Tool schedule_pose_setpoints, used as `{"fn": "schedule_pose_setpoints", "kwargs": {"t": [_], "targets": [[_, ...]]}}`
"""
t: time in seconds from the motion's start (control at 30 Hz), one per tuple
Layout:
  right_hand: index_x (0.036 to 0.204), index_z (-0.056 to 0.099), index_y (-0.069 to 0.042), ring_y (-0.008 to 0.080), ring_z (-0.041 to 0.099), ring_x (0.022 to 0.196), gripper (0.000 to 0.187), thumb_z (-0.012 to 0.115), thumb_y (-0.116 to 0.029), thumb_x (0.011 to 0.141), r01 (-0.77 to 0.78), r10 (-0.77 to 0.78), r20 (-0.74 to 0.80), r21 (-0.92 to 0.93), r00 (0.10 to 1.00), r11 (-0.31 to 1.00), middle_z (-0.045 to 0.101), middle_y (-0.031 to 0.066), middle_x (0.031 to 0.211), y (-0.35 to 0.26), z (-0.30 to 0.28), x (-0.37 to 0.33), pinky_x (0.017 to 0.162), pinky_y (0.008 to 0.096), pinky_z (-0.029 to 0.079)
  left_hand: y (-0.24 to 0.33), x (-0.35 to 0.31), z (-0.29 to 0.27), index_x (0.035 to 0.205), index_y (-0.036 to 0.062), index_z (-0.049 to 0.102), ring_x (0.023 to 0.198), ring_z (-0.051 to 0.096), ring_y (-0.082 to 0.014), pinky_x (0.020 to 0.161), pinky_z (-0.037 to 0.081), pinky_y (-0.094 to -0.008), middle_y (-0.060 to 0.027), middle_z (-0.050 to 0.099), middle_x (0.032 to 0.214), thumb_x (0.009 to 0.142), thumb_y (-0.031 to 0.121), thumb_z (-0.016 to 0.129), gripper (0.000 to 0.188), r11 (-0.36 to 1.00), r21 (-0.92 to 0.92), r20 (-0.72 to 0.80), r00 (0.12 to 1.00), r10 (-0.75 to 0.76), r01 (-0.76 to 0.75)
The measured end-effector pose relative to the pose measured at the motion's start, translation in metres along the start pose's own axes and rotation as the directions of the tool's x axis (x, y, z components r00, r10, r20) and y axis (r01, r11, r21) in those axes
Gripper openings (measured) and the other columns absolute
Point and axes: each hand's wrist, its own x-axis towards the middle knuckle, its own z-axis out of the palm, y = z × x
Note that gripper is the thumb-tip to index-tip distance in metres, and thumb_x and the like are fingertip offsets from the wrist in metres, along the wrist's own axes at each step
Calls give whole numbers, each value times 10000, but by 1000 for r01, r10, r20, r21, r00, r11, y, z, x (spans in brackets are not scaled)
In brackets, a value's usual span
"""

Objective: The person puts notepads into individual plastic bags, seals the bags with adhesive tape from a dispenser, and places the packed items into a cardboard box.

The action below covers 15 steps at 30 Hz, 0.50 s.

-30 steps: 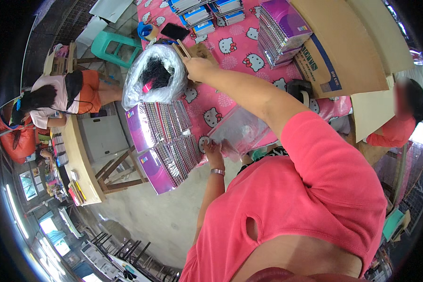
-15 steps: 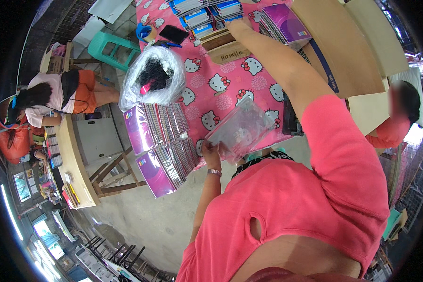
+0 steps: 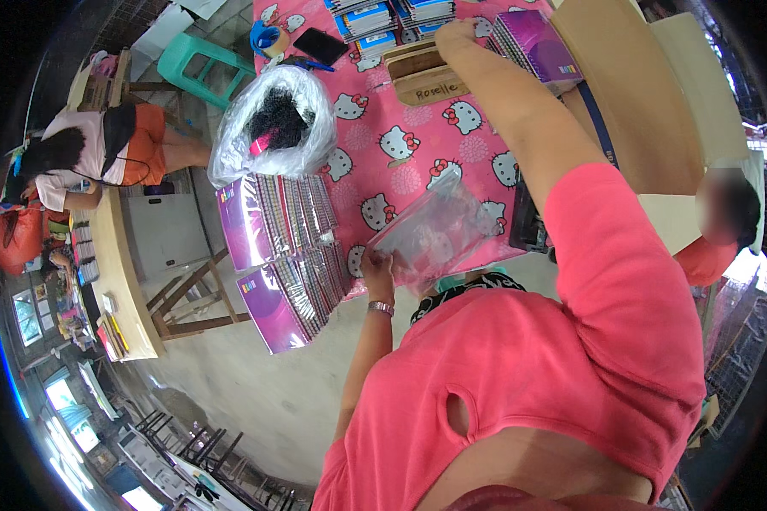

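With hands apart, clamping clear plastic bag [image 3: 435, 234] in left hand [image 3: 377, 271], just right of wrapped notebooks [image 3: 298, 294]; reaching with right hand [image 3: 457, 39] to wooden box [image 3: 432, 88], unable to tell whether gripping it.

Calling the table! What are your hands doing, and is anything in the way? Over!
Left hand at clear bag's edge. Right hand by wooden box, grip unclear. Purple notebooks left of bag, seemingly blocking neither hand.

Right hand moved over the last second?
Yes: the right hand has moved rightward and up in the view, judged against the black phone.
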Motion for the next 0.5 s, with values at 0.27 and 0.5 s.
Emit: {"fn": "schedule_pose_setpoints", "kwargs": {"t": [0.27,0.5], "targets": [[1037,666,-64,302,613,1040,258,516,-134,839,297,-262,-149,328,954,897,628,163,1129,17,-39,3,841,504,475,-19,12,3,1256,-23,437,841,535,-146,753,457,-283,-52,549,946,791,-16,603,494,995,72,-85,993,78,-72],[1174,561,-77,319,620,1007,340,513,-103,838,488,-457,-188,187,869,852,636,159,1084,-16,-30,-24,819,474,505,-39,19,-8,1284,-10,439,875,537,-155,775,462,-286,-64,543,993,791,-5,619,525,989,115,-121,987,104,-90]]}}
